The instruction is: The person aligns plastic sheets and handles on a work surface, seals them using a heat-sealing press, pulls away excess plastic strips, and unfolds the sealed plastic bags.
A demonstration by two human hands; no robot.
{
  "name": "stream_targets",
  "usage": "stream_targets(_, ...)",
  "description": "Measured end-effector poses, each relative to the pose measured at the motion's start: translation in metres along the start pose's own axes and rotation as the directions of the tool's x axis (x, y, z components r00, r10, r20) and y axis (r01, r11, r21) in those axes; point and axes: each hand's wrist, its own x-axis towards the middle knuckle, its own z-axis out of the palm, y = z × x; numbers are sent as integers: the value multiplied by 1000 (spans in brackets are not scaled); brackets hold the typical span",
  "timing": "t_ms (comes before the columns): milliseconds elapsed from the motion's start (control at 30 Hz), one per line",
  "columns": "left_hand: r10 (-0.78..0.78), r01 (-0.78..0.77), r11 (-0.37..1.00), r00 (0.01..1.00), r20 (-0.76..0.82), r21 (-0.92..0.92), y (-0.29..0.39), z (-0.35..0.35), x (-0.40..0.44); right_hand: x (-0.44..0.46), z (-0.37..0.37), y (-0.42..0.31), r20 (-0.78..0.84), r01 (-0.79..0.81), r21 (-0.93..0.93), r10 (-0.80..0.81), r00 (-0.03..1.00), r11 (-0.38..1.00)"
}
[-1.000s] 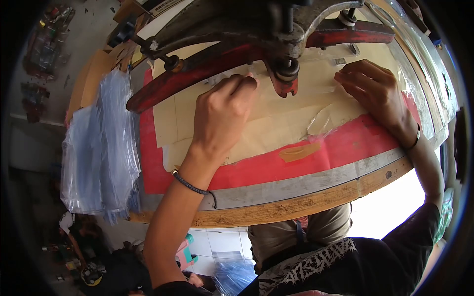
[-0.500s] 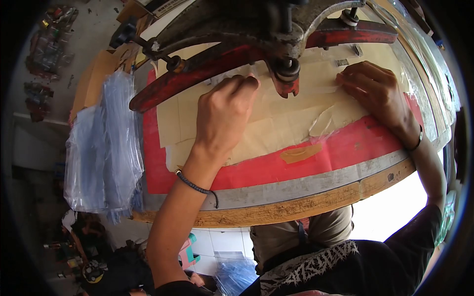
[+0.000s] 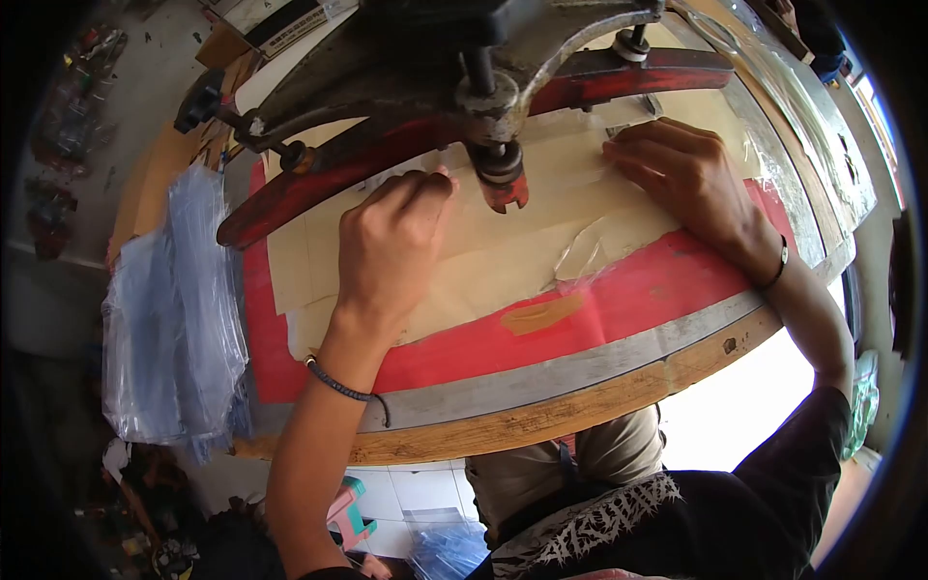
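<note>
My left hand (image 3: pixel 387 246) is closed, thumb and fingers pinched together just below the red press bar (image 3: pixel 387 145). On the other side, my right hand (image 3: pixel 681 179) pinches with its fingertips near a small dark metal piece (image 3: pixel 633 126). A faint clear plastic sheet (image 3: pixel 565 164) seems to stretch between the fingertips, its edges hard to make out. Both hands rest over tan paper (image 3: pixel 464 290) laid on a red sheet (image 3: pixel 425 353). The notched red bracket (image 3: pixel 505 188) of the press hangs between the hands.
A pile of clear plastic bags (image 3: pixel 179 319) hangs at the table's left side. The wooden table edge (image 3: pixel 541 425) curves along my front. More clear plastic (image 3: pixel 793 126) lies at the right. A torn plastic scrap (image 3: pixel 580 256) sits on the paper. A stool (image 3: pixel 350 512) stands below.
The whole view has shifted, so table and press appear further left. Both hands keep their pinched shape and nearly the same place under the press.
</note>
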Motion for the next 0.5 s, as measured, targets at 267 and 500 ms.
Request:
stream_targets(267, 3, -3, 1000, 1000, 12, -5, 0, -2, 2, 4, 1, 3, 7, 19, 13, -19, 1000, 1000)
stream_targets(500, 60, -60, 998, 998, 12, 32, -2, -1, 1, 4, 2, 4, 26, -14, 24, 14, 1000, 1000)
